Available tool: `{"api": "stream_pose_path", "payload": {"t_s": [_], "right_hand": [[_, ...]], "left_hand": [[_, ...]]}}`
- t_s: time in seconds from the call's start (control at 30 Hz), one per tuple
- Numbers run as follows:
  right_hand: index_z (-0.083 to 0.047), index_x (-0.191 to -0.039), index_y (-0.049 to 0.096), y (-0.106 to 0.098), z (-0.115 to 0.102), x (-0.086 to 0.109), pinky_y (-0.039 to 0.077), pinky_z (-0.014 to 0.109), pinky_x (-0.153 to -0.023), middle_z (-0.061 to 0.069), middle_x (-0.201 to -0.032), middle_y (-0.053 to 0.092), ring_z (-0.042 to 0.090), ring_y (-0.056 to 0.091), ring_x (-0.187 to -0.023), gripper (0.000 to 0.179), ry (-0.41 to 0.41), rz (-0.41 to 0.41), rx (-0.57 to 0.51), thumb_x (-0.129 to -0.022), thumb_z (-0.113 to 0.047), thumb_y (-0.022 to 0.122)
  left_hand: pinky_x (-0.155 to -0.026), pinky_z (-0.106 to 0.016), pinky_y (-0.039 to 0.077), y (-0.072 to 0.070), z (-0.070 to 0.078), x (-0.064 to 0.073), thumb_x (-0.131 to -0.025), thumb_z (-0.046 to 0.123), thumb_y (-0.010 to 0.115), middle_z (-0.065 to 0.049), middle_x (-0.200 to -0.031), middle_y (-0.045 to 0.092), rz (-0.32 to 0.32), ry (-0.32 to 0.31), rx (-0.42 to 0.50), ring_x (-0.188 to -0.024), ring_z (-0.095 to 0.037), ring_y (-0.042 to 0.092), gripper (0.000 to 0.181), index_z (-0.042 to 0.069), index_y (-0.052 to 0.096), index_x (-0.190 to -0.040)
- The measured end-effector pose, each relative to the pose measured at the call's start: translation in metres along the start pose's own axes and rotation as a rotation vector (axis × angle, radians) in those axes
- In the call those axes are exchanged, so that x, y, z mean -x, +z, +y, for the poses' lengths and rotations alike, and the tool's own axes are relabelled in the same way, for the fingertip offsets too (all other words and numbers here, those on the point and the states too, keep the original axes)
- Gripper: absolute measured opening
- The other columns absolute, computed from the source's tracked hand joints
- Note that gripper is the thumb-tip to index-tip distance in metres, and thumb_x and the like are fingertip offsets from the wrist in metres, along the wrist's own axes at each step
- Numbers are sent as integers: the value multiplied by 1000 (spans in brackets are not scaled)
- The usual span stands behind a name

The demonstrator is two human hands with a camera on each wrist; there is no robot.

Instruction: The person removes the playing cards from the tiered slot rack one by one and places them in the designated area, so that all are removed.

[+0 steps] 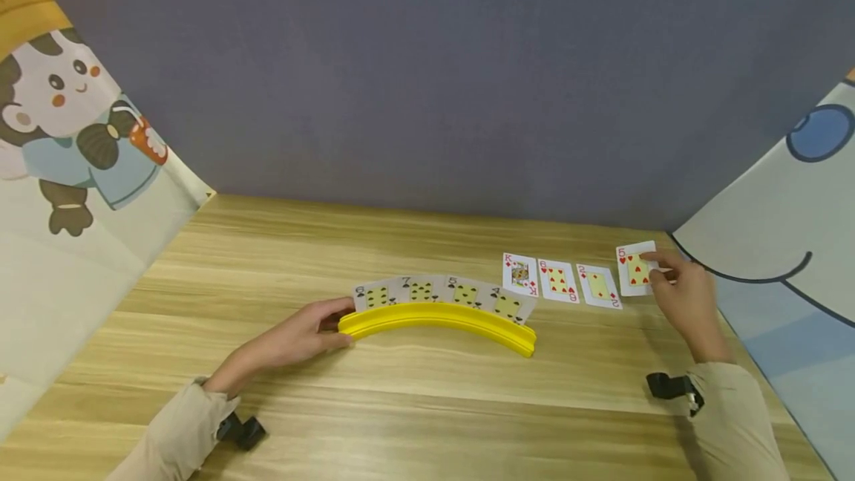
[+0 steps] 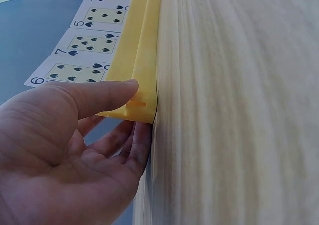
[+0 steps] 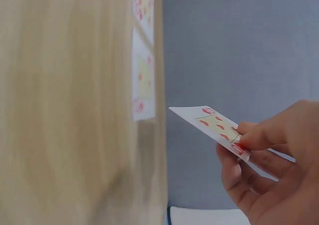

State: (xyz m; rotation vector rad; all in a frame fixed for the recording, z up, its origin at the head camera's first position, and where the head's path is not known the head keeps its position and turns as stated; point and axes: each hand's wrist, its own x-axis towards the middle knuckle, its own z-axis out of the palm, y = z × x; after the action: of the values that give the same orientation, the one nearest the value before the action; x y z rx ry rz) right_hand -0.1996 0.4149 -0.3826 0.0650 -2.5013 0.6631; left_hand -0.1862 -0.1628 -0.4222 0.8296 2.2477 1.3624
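My left hand (image 1: pixel 294 334) grips the left end of a curved yellow card holder (image 1: pixel 437 312), thumb on its front face and fingers behind and below. Several black-suited playing cards stand fanned in the holder; a six, a seven of spades (image 2: pixel 82 47), a five and a four show, their lower edges hidden in the slot. At the far right, my right hand (image 1: pixel 688 299) pinches a five of hearts (image 1: pixel 634 269) between thumb and fingers. In the right wrist view this card (image 3: pixel 217 128) is tilted and raised off the table, face showing.
Face up in a row on the wooden table (image 1: pixel 401 414) lie a king (image 1: pixel 520 274), a red eight (image 1: pixel 558 280) and a two of diamonds (image 1: pixel 599 286). A grey wall (image 1: pixel 427 80) rises behind. Cartoon-printed panels (image 1: pixel 100 243) flank the table.
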Motion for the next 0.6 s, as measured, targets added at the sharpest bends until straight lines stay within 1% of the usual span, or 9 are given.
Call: {"api": "stream_pose_path", "payload": {"t_s": [0.03, 0.1, 0.17, 0.2, 0.27, 0.3, 0.43, 0.53, 0.6], "right_hand": [[7, -110, 71, 1, 3, 1, 34, 22, -38, 34, -98, 68, 26, 62, -67, 30, -7, -1, 4, -86, 11, 53], [9, -110, 70, 3, 11, 3, 30, 22, -35, 36, -93, 67, 28, 57, -55, 31, 3, -31, 21, -86, 11, 50], [9, -111, 69, 6, 18, 5, 27, 24, -33, 38, -94, 65, 18, 46, -45, 32, 24, -76, 50, -86, 11, 48], [10, -111, 69, 7, 21, 6, 26, 25, -33, 40, -99, 64, 15, 41, -42, 33, 38, -102, 66, -86, 11, 47], [10, -112, 68, 9, 28, 8, 26, 26, -35, 41, -105, 62, 12, 34, -42, 35, 65, -152, 96, -86, 10, 45], [11, -113, 67, 10, 30, 9, 27, 27, -36, 42, -109, 60, 12, 36, -44, 36, 73, -170, 104, -85, 10, 44], [11, -111, 68, 13, 37, 11, 29, 29, -39, 39, -98, 62, 17, 39, -48, 36, 65, -177, 113, -82, 12, 46], [11, -111, 69, 13, 39, 11, 30, 30, -38, 39, -95, 63, 19, 43, -50, 34, 60, -199, 114, -84, 10, 47], [11, -112, 69, 13, 40, 12, 32, 30, -38, 39, -97, 64, 21, 48, -54, 33, 58, -227, 113, -86, 8, 48]], "left_hand": [[-98, -32, 49, 0, 0, 0, -97, 7, 63, -15, -138, 53, 0, 1, -3, -118, -26, 56, 46, 6, 51, -141], [-98, -32, 49, 0, 0, 0, -97, 7, 63, -15, -138, 53, 0, 3, -7, -117, -26, 57, 46, 6, 51, -141], [-98, -32, 49, 0, 1, 0, -97, 7, 63, -15, -138, 53, 1, 3, -9, -117, -26, 56, 46, 6, 51, -142], [-98, -32, 49, 0, 1, 0, -97, 7, 63, -15, -138, 53, 2, 3, -9, -117, -26, 57, 46, 6, 51, -142], [-99, -32, 49, 1, 1, 0, -97, 6, 63, -15, -138, 53, 4, 3, -11, -117, -26, 57, 46, 6, 51, -142], [-98, -32, 49, 1, 1, 0, -97, 6, 63, -15, -138, 53, 5, 3, -12, -117, -26, 57, 46, 6, 51, -141], [-99, -32, 49, 1, 2, 1, -97, 7, 63, -15, -138, 53, 9, -2, -19, -118, -26, 57, 46, 6, 51, -142], [-99, -32, 49, 1, 2, 1, -97, 7, 63, -15, -139, 53, 9, -6, -20, -118, -26, 57, 47, 6, 51, -142], [-100, -33, 49, 1, 1, 1, -97, 8, 64, -15, -138, 54, 8, -9, -19, -118, -25, 57, 46, 6, 51, -142]]}}
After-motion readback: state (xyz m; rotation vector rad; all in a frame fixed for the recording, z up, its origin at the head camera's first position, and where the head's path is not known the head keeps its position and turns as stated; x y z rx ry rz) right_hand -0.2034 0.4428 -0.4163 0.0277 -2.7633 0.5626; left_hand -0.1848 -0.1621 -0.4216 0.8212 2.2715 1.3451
